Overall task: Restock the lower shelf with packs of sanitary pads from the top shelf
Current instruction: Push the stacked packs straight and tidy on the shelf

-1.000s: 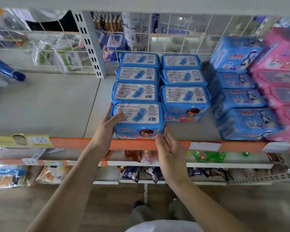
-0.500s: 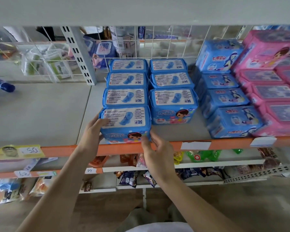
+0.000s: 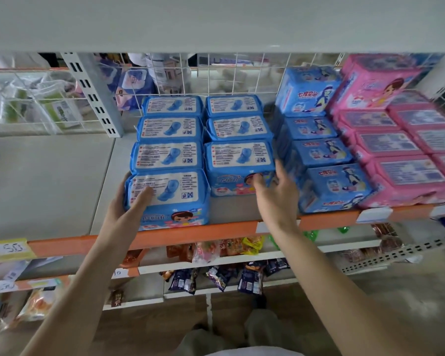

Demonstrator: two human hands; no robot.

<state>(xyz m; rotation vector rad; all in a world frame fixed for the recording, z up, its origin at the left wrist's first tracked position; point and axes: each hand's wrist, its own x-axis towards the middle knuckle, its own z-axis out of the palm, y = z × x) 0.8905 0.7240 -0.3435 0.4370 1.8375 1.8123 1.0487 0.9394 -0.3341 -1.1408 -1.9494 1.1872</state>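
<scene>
Squaring-up step. Left hand [image 3: 129, 201] grips front pack [image 3: 168, 199] at shelf [image 3: 216, 231] edge, thumb on top. Right hand [image 3: 278, 195], fingers spread, touches neighbouring pack [image 3: 239, 168]. Next, likely: pull that one forward, level.

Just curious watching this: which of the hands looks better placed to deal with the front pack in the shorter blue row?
The right hand: its fingers already touch the shorter row's front pack, while the left hand grips the front-left pack at the shelf edge.
</scene>
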